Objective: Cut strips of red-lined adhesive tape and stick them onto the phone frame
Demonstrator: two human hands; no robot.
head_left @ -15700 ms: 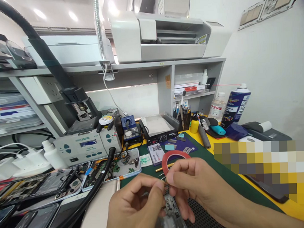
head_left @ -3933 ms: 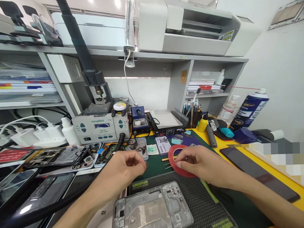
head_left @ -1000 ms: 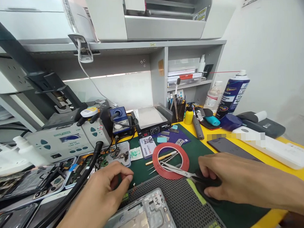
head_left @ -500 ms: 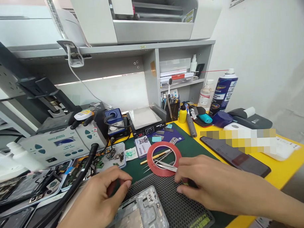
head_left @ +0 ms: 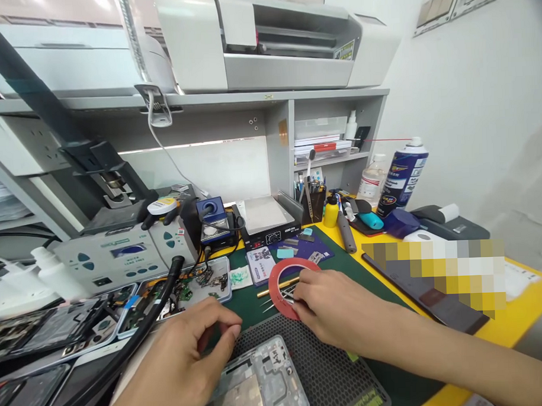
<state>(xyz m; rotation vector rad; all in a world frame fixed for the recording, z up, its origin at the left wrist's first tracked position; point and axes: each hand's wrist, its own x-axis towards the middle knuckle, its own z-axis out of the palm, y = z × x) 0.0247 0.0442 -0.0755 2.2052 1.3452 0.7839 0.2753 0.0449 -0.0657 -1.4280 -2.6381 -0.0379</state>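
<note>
My right hand (head_left: 330,301) reaches over the right side of a red tape roll (head_left: 281,306). Its fingers are bent together there, and silver tweezers (head_left: 286,294) lying across the ring run in under the fingertips. Whether they grip the tweezers is hidden. A gold-coloured pen-like tool (head_left: 267,293) lies partly inside the ring. My left hand (head_left: 187,348) hovers above the near edge of the mat, index finger and thumb curled together with nothing visible between them. Below it, an opened phone frame (head_left: 272,374) with handwriting on it rests on a black honeycomb mat (head_left: 330,378), partly covered by that hand.
Trays of phone parts (head_left: 207,282) and a thick black hose (head_left: 154,313) are on the left, before a grey rework station (head_left: 121,252). A hot plate (head_left: 265,218) stands at the back. A dark phone (head_left: 425,292), yellow bottle (head_left: 331,213) and spray can (head_left: 401,180) are right.
My right hand has moved left and forward onto the tape roll and tweezers. My left hand keeps nearly the same pose. The whole view has shifted slightly.
</note>
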